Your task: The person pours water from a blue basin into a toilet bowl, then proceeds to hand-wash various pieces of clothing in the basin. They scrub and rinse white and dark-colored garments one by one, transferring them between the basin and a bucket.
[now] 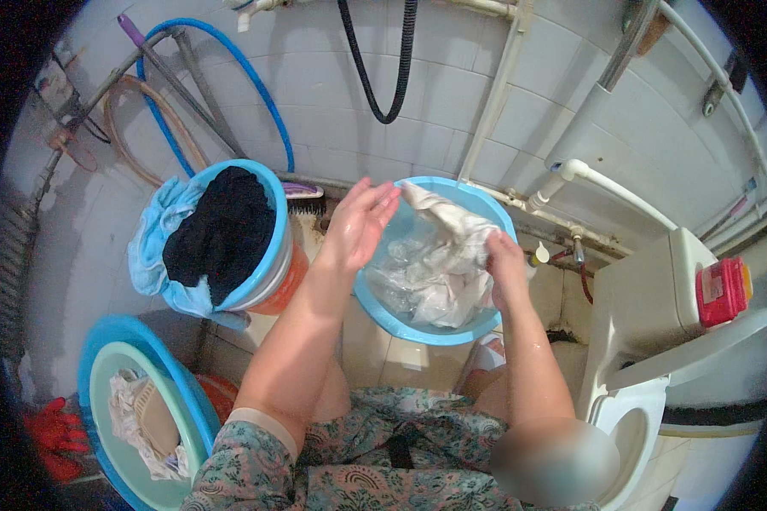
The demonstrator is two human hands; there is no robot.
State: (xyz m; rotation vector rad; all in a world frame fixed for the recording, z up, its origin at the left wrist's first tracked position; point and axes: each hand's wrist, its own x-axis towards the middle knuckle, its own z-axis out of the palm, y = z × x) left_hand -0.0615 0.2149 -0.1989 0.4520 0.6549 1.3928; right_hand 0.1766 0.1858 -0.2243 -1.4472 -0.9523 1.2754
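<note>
A wet white cloth (452, 234) bunches up out of a light blue basin (392, 328) in front of me, its far end raised toward the rim. My right hand (508, 271) is closed on the cloth's right side, inside the basin. Over the basin's left rim, my left hand (365, 223) is raised with its fingers stretched out and holds nothing. The cloth's upper tip comes close to those fingertips; I cannot tell whether they touch. Something clear and glossy, water or thin plastic, lies in the basin's left part.
At left, a bucket (274, 192) is heaped with black clothing (222, 230) and a light blue cloth (149, 247). Nested basins (192, 417) hold more laundry. A brush (305, 198) lies behind. Toilet (635, 426), red container (723, 292) and pipes line the right.
</note>
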